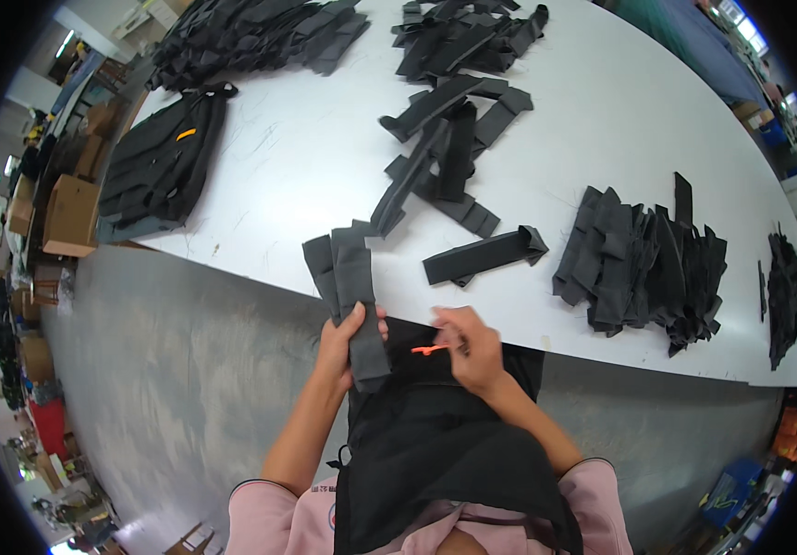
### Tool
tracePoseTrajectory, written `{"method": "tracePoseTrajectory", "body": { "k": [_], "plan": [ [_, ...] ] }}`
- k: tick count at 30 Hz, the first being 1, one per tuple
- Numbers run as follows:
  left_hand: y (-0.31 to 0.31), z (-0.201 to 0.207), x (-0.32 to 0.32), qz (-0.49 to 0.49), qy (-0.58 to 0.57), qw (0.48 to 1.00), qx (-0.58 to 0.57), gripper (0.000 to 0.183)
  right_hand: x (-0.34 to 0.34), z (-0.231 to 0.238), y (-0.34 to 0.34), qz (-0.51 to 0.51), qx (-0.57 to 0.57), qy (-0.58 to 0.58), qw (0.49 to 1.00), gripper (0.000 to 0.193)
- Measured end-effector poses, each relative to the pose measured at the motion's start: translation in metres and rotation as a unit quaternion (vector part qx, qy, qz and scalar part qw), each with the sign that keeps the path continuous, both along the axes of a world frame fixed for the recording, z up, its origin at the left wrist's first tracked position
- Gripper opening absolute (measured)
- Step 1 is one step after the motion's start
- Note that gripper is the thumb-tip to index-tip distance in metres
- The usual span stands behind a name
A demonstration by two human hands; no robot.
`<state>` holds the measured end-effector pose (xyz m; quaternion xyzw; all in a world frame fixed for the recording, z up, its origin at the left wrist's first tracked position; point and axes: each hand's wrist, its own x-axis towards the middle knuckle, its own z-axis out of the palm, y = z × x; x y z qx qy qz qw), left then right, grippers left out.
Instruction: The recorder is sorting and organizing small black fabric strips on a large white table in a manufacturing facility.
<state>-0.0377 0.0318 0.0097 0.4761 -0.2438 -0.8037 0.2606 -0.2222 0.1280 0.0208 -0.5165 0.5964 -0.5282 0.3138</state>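
From the head view, I am watching a person in a black apron [449, 453] standing at the near edge of a white table [297, 166]. The left hand [334, 350] is grasping a few dark strips [354, 268], thumb across the front; their far ends are reaching over the tabletop and their near ends are hanging past its edge. To its right, the right hand [474, 351] is curling its fingers around an orange item [428, 350], mostly hidden in the grasp. Just beyond the hands, a loose strip [484, 256] is lying alone. A stack [643, 264] is resting to the right, a straggling heap [454, 139] is running toward the far side, and a backpack [163, 162] is lying at the left, near a far-left pile [260, 37].
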Motion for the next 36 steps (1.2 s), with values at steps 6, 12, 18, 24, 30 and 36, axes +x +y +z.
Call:
{"method": "tracePoseTrajectory", "body": {
  "k": [6, 12, 18, 24, 30, 36],
  "plan": [
    [0.053, -0.024, 0.032, 0.021, -0.015, 0.998, 0.054, 0.039, -0.004, -0.01, -0.01, 0.008, 0.091, 0.237, 0.967, 0.034],
    [0.055, -0.019, 0.03, 0.066, 0.001, 0.997, 0.047, 0.04, 0.006, -0.001, -0.056, 0.039, 0.034, 0.373, 0.926, 0.032],
    [0.052, -0.013, 0.035, 0.082, 0.001, 0.996, 0.033, 0.04, 0.008, -0.011, -0.083, 0.094, -0.058, 0.448, 0.887, 0.022],
    [0.051, -0.006, 0.032, 0.08, 0.003, 0.996, 0.036, 0.038, 0.016, -0.017, -0.096, 0.129, -0.095, 0.464, 0.871, 0.025],
    [0.054, -0.009, 0.038, 0.096, -0.003, 0.995, 0.033, 0.038, 0.015, -0.018, -0.086, 0.085, -0.043, 0.443, 0.892, 0.021],
    [0.054, -0.006, 0.045, 0.102, -0.01, 0.994, 0.035, 0.037, 0.011, -0.02, -0.091, 0.052, -0.081, 0.44, 0.893, 0.024]
  ]
}}
